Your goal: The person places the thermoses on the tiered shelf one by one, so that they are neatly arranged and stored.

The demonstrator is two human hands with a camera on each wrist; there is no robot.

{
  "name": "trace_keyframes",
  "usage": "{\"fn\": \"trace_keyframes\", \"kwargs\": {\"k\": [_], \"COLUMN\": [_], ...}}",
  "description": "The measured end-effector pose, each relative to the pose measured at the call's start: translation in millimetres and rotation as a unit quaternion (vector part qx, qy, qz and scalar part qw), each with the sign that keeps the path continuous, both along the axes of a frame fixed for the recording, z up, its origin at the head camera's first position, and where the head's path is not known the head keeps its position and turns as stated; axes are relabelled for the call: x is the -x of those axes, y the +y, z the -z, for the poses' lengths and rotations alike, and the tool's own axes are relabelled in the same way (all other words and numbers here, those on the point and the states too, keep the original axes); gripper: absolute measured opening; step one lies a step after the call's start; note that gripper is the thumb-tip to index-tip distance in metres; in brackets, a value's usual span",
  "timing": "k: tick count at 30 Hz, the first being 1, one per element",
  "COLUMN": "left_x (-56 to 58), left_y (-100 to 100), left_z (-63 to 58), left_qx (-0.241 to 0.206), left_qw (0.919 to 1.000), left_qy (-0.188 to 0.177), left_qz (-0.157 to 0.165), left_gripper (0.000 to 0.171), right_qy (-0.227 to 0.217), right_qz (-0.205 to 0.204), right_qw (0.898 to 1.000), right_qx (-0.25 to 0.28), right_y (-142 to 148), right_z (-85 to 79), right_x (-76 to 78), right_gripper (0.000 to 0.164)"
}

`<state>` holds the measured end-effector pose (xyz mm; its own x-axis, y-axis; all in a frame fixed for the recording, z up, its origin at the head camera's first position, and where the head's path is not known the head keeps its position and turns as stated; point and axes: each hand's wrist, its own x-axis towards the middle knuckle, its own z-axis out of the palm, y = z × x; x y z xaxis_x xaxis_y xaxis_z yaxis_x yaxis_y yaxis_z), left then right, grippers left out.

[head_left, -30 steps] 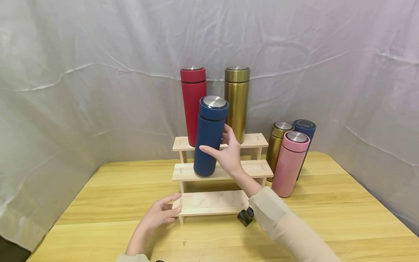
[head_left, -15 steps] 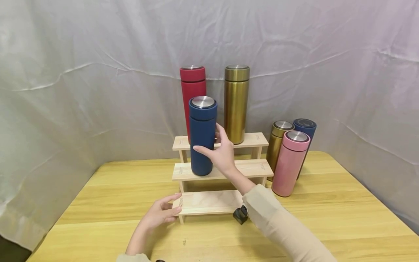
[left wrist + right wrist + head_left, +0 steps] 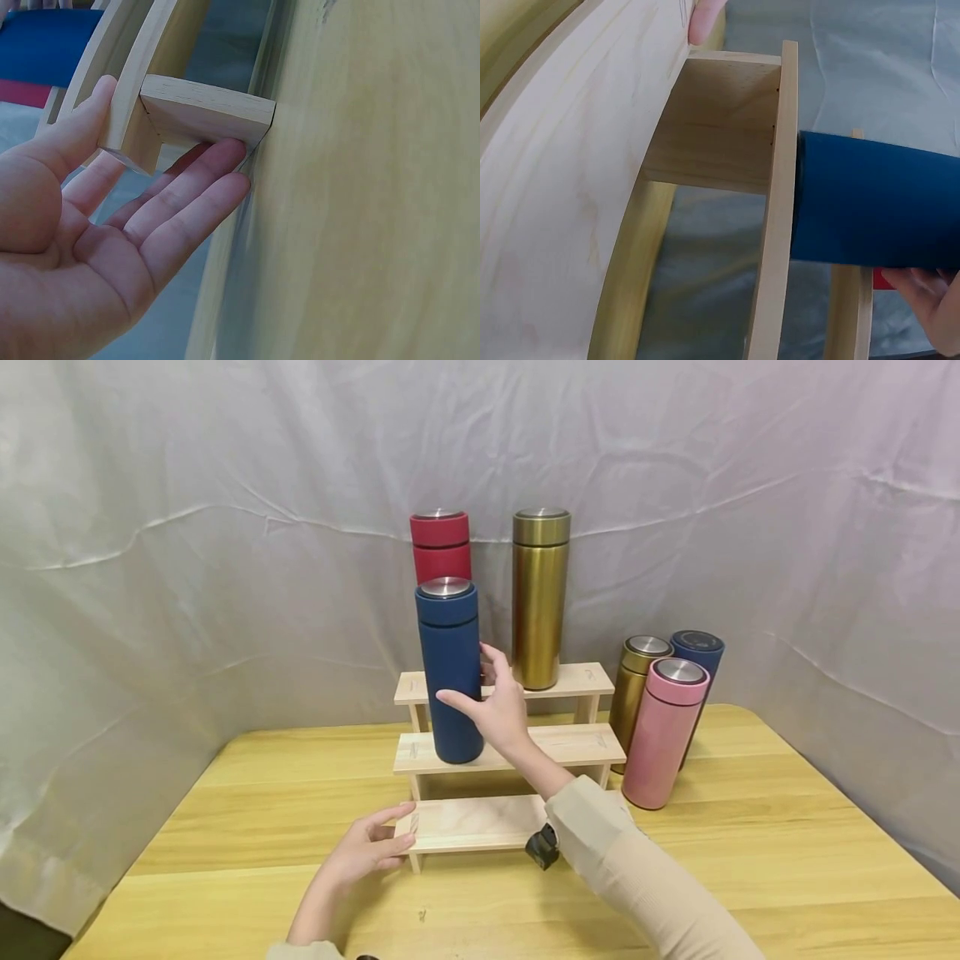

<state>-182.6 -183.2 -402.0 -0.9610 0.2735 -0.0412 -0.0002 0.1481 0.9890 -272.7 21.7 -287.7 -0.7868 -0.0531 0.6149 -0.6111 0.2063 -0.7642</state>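
A blue thermos (image 3: 452, 681) with a silver lid stands upright at the left part of the middle step of a wooden three-step stand (image 3: 480, 823). My right hand (image 3: 501, 712) holds its right side, thumb across the front and fingers behind. In the right wrist view the thermos (image 3: 877, 201) meets the step board at its base. My left hand (image 3: 362, 850) grips the left end of the lowest step. Thumb and fingers of that hand (image 3: 112, 247) lie on either side of the board end, fingertips near its leg, in the left wrist view.
On the top step stand a tall red thermos (image 3: 439, 545), partly hidden by the blue one, and a tall gold thermos (image 3: 540, 610). Right of the stand, a pink thermos (image 3: 666, 735), a shorter gold thermos (image 3: 628, 706) and a dark blue thermos (image 3: 701, 650) stand close together on the table.
My right hand has moved the blue thermos left along the middle step, and it now stands in front of the red one. The left hand has stayed on the lowest step.
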Motion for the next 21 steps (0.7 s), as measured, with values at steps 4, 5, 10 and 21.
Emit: {"fn": "trace_keyframes", "kwargs": {"k": [4, 5, 10, 21], "left_x": [0.0, -0.2, -1.1, -0.2], "left_y": [0, 0, 0, 0], "left_z": [-0.8, -0.9, -0.6, 0.4], "left_qx": [-0.002, -0.002, -0.004, 0.002], "left_qw": [1.0000, 1.0000, 1.0000, 1.0000], "left_qy": [0.003, 0.004, 0.003, 0.007], "left_qz": [0.004, 0.004, 0.003, 0.004], "left_gripper": [0.058, 0.058, 0.057, 0.058], "right_qy": [-0.011, -0.014, -0.033, -0.038], "right_qz": [-0.038, -0.045, -0.061, -0.080], "right_qw": [0.999, 0.999, 0.998, 0.996], "right_qx": [0.011, 0.011, 0.001, 0.010], "right_y": [2, 2, 6, 14], "right_z": [-0.7, -0.6, 0.7, 0.7], "right_x": [0.1, -0.1, -0.9, -10.3], "right_gripper": [0.073, 0.073, 0.072, 0.057]}}
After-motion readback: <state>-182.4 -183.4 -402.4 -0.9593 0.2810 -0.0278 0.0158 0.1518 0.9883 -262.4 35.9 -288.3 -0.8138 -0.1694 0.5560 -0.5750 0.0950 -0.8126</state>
